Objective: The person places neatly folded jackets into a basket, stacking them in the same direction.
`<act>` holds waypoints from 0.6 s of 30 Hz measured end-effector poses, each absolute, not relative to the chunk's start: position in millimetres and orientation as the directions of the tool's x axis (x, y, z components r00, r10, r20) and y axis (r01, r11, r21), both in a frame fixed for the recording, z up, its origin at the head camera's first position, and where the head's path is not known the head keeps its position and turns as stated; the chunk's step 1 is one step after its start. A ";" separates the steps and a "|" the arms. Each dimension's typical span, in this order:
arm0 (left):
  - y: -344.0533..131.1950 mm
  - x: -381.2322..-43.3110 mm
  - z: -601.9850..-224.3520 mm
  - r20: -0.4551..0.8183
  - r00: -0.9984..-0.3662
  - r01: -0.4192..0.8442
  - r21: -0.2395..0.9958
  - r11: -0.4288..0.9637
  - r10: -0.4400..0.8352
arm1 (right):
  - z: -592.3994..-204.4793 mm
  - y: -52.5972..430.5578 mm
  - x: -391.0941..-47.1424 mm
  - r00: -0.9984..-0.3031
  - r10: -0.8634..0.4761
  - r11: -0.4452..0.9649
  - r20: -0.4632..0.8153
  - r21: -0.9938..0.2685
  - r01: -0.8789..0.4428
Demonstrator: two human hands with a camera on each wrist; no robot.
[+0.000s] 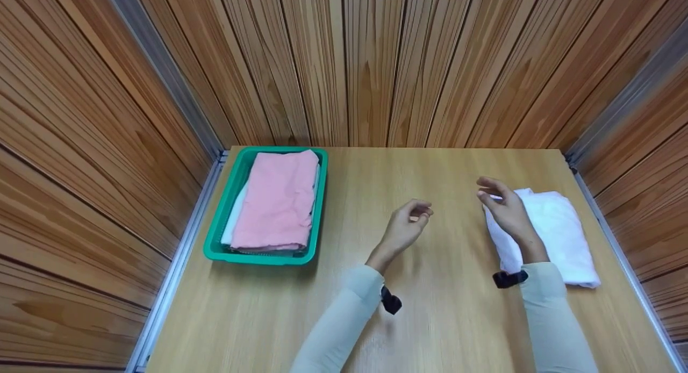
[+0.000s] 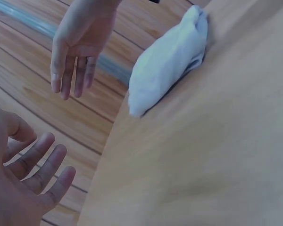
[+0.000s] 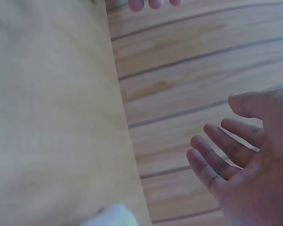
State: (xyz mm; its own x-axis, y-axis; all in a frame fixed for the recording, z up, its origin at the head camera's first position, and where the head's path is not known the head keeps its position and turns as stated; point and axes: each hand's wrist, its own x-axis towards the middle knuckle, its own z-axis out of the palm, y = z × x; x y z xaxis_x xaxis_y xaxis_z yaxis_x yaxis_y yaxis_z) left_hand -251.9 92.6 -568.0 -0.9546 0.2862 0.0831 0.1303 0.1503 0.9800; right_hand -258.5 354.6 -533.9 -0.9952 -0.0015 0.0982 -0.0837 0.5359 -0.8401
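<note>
My left hand [image 1: 406, 225] hovers over the middle of the table with loosely bent fingers and nothing in its grasp; the left wrist view shows its palm and spread fingers [image 2: 40, 162]. My right hand [image 1: 505, 209] is above the left edge of a folded white cloth [image 1: 561, 236] on the right side of the table. In the right wrist view its fingers [image 3: 221, 150] are apart, relaxed and holding nothing. Whether the right hand touches the cloth is hard to tell from the head view; in the left wrist view the two look apart.
A green plastic tray [image 1: 209, 238] stands at the table's left, with a folded pink cloth [image 1: 279, 201] on top of whitish cloths inside it. Wood-panelled walls [image 1: 371, 66] and metal rails [image 1: 177, 265] border the wooden table [image 1: 441, 319] at the back and sides.
</note>
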 end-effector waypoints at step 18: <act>138.1 -247.8 -571.7 -0.025 -0.920 0.043 0.985 0.165 0.392 | -555.3 440.4 -239.2 -0.978 0.208 0.629 -0.008 -0.765 0.140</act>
State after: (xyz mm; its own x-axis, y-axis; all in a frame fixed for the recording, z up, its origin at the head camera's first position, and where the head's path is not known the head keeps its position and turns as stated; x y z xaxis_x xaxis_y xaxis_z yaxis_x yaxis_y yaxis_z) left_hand -247.8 138.1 -571.7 -0.9196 0.3920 -0.0253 0.0432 0.1651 0.9853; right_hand -239.2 440.4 -555.3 -0.9780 0.2083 -0.0075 0.1399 0.6292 -0.7645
